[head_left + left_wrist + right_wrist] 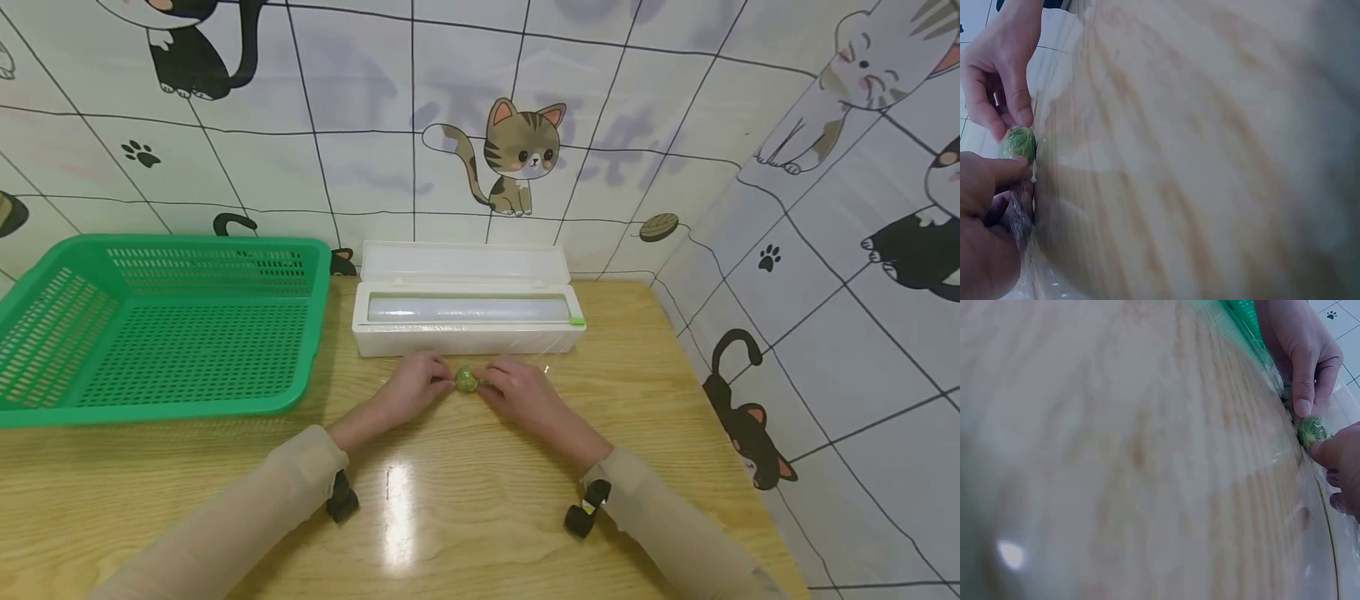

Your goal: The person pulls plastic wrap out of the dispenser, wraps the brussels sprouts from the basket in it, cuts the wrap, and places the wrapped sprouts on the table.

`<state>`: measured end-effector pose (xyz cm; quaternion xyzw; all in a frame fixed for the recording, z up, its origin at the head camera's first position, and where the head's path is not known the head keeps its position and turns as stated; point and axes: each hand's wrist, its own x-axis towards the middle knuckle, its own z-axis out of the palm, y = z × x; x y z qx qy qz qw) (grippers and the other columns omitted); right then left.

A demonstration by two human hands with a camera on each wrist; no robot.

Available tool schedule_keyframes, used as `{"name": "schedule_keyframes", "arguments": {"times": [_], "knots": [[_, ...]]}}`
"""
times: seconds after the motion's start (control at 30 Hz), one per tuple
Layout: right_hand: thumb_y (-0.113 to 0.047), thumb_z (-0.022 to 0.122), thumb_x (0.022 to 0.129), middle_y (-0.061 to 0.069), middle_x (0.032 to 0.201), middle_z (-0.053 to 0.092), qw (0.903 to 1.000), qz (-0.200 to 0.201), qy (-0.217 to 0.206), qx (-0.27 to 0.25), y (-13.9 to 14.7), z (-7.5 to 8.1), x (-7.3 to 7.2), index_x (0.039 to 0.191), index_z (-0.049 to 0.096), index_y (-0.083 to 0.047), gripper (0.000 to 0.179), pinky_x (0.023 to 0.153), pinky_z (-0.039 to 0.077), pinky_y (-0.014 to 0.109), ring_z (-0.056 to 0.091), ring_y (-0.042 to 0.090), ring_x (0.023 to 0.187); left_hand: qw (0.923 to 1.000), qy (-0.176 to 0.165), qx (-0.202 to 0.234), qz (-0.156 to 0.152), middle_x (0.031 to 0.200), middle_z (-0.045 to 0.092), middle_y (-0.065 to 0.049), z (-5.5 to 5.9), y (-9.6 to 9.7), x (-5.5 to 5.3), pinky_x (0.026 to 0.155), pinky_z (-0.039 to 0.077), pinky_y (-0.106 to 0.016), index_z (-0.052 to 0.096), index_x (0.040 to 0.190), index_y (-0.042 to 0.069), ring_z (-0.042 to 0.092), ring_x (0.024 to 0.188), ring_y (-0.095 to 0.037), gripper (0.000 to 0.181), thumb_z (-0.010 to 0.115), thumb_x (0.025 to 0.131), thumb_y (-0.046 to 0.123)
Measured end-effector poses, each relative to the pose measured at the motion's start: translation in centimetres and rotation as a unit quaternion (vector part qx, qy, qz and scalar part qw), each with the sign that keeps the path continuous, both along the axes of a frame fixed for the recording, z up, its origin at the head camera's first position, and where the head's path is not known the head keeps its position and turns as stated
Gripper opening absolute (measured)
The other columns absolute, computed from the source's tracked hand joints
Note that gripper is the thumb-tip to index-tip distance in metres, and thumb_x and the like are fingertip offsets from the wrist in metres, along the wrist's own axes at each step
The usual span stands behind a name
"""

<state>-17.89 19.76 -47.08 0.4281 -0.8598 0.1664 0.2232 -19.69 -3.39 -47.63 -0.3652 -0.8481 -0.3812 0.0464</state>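
A small round green Brussels sprout (466, 380), with clear cling film (1022, 219) around it, sits between the two hands on the table. My left hand (415, 387) pinches the film at the sprout's left side, thumb close against it. From the right side, my right hand (522, 390) pinches film beside the sprout in the same way. In the right wrist view the sprout (1312, 430) looks shiny under the film. Just behind the hands stands a white cling film dispenser box (468, 342), its lid raised and a roll (468, 311) inside.
A green plastic basket (202, 350) stands on the left of the wooden table (480, 533). Behind and to the right are walls covered with a cat-patterned sheet (360, 167). A small bright green piece (576, 321) sits at the dispenser's right front edge.
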Motion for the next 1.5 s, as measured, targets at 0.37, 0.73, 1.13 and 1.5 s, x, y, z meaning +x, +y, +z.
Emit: {"name": "schedule_keyframes", "arguments": {"times": [0.37,0.73,1.13,1.5], "knots": [[-0.013,0.086,0.085,0.005,0.093,0.071,0.9983,-0.012,-0.049,0.029,0.1,0.4,-0.5,0.110,0.077,-0.001,0.029,0.070,0.055,0.028,0.065,0.016,0.079,0.9941,-0.056,-0.013,0.093,0.086,0.071,-0.008,1.3,1.2,0.7,0.073,0.055,-0.035,0.078,0.094,-0.002,0.062,0.078,-0.021,0.016,0.082,0.078,-0.004],[-0.013,0.084,0.086,0.006,0.097,0.072,0.9964,-0.008,-0.084,0.001,0.6,0.0,-1.8,0.109,0.079,-0.005,0.025,0.081,0.055,0.034,0.066,0.022,0.089,0.9890,0.070,-0.080,0.103,0.089,0.072,-0.005,1.4,1.2,0.7,0.083,0.054,-0.041,0.081,0.091,0.006,0.067,0.088,-0.025,0.006,0.083,0.085,0.007],[-0.013,0.077,0.092,0.008,0.097,0.068,0.9968,0.012,-0.077,0.017,0.9,-0.8,-2.1,0.120,0.074,0.000,0.030,0.080,0.054,0.033,0.063,0.021,0.087,0.9814,0.104,-0.117,0.112,0.090,0.073,-0.006,1.1,1.1,0.6,0.091,0.048,-0.047,0.081,0.088,0.008,0.066,0.094,-0.028,0.003,0.079,0.089,0.010],[-0.013,0.074,0.095,0.009,0.105,0.068,0.9900,-0.016,-0.139,0.019,1.1,-0.4,-1.6,0.126,0.071,-0.001,0.032,0.087,0.054,0.037,0.064,0.023,0.095,0.9824,0.077,-0.133,0.106,0.096,0.072,-0.004,0.9,0.7,1.1,0.094,0.042,-0.052,0.081,0.089,0.011,0.061,0.107,-0.029,0.004,0.078,0.090,0.010]]}}
